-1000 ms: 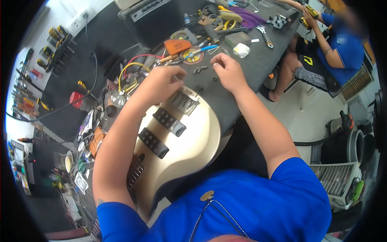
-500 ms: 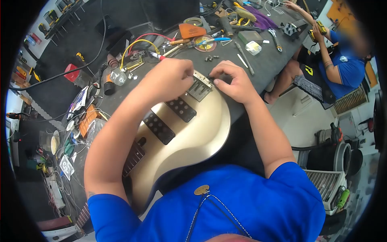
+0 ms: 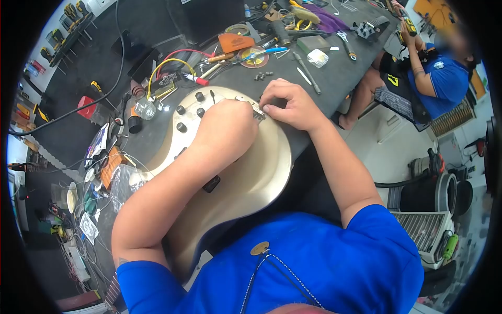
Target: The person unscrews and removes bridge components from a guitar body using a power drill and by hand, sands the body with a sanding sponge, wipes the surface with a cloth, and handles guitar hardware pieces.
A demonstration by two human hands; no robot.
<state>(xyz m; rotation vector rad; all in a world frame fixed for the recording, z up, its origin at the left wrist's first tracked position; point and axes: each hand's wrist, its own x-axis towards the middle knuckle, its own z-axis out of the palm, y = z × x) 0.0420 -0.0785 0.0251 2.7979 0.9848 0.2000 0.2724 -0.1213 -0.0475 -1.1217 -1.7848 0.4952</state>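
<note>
A cream-gold electric bass body (image 3: 256, 172) lies face up on the workbench, close against my front. At its far end sits a metal bridge (image 3: 258, 114), partly covered by my hands. My left hand (image 3: 227, 123) is closed over the bridge's left side, its fingertips hidden under the knuckles. Thumb and forefinger of my right hand (image 3: 290, 106) pinch together at the bridge's outer edge; whatever they hold is too small to make out. Several black knobs (image 3: 181, 127) stand beside my left hand. A dark pickup (image 3: 212, 184) shows partly beneath my left forearm.
Small metal pieces (image 3: 263, 76) lie beyond the bass on the workbench (image 3: 329, 99). An orange holder (image 3: 235, 43), a wrench (image 3: 346, 46), cables and a red-tipped tool (image 3: 196, 79) surround them. A co-worker in a blue shirt (image 3: 444, 78) sits at right, holding a yellow-black tool (image 3: 409, 26).
My left hand has shifted rightward and lower across the bridge, uncovering the knobs and covering the pickups. My right hand stays near the bridge edge. The co-worker's raised arm has come down.
</note>
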